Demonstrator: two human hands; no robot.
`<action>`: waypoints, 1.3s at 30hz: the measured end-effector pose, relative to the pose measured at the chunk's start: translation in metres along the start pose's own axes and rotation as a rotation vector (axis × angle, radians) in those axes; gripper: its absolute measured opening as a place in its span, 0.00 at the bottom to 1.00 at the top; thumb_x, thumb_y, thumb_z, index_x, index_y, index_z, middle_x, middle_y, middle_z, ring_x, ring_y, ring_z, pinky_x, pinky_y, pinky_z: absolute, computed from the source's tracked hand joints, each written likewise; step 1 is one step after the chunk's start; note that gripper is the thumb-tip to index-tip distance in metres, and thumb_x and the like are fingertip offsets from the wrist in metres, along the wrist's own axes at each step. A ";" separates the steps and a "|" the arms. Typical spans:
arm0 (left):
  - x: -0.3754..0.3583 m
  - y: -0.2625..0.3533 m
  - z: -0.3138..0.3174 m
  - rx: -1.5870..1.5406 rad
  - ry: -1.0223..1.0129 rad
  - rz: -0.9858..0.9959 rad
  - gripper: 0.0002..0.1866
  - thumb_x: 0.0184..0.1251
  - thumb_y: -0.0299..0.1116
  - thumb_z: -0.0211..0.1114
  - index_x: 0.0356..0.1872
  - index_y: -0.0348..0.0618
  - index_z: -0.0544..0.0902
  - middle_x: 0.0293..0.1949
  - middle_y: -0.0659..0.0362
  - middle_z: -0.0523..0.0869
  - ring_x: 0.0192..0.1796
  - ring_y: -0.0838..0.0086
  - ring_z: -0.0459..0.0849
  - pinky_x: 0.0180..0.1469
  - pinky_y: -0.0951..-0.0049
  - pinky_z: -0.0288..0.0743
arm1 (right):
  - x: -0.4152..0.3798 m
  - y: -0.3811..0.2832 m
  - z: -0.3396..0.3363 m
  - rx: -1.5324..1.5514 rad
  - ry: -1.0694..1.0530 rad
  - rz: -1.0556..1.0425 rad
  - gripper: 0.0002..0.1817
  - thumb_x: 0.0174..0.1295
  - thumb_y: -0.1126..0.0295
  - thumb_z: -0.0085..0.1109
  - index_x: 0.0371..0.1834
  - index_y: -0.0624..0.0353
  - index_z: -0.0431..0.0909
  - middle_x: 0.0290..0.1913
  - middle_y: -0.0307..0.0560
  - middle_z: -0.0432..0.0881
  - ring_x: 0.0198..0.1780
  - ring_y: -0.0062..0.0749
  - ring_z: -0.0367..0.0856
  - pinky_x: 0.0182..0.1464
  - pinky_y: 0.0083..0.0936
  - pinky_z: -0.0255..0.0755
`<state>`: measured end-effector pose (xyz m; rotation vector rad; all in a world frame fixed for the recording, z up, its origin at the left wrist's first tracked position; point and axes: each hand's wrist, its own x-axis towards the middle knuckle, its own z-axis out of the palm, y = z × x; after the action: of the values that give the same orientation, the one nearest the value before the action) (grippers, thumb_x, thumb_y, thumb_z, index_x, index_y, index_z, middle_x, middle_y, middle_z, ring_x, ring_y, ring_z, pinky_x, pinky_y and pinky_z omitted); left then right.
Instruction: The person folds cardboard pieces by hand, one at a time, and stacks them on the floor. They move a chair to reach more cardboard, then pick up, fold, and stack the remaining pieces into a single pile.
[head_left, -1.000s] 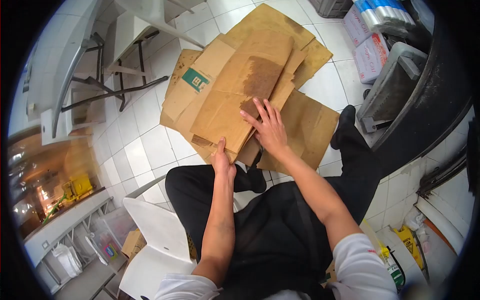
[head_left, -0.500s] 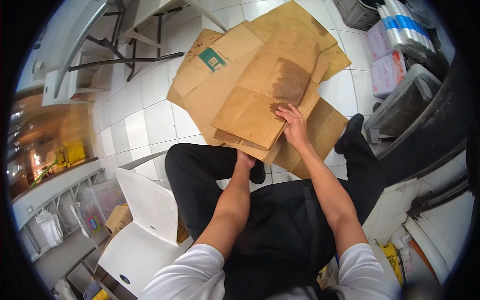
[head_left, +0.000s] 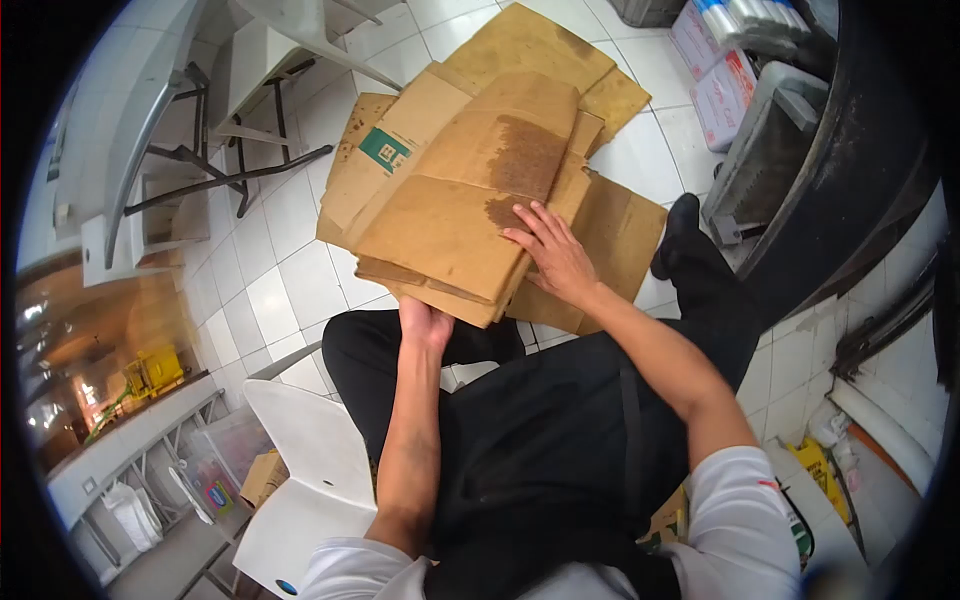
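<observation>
R hand [head_left: 557,255] lies palm down on the folded cardboard [head_left: 440,225], near its R edge, fingers straight & slightly spread, tips touching the near end of the dark stain [head_left: 520,152]; thumb hard to make out. L hand [head_left: 425,325] is palm up under the near edge; its fingers are hidden by the cardboard, so can't tell if they pinch or just prop it.

Folded cardboard sits in front of the person, btwn the legs, on top of more flat cardboard sheets [head_left: 530,50] spread over the white tile floor [head_left: 640,155]. One sheet to the L has a green label [head_left: 383,150] w/ a white mark. Near end of the pile overhangs the L shoe area. R foot [head_left: 680,225], in black, is just beside the R-hand sheets. White chair [head_left: 320,450] stands L of the person; pink-white boxes [head_left: 722,100] are far R.
</observation>
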<state>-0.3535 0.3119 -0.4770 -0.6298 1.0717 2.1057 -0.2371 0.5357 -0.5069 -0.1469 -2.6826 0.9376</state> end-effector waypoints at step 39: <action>0.183 -0.017 0.098 1.565 -1.602 -0.094 0.33 0.62 0.54 0.73 0.65 0.45 0.84 0.68 0.46 0.81 0.73 0.52 0.74 0.73 0.58 0.70 | -0.151 0.079 -0.176 0.918 0.243 0.973 0.13 0.60 0.72 0.73 0.38 0.58 0.73 0.45 0.52 0.90 0.51 0.34 0.88 0.63 0.36 0.77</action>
<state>-0.4705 0.4658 -0.5555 1.4266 1.0665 0.5483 -0.0393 0.6724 -0.4617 -1.2849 -1.6230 2.1048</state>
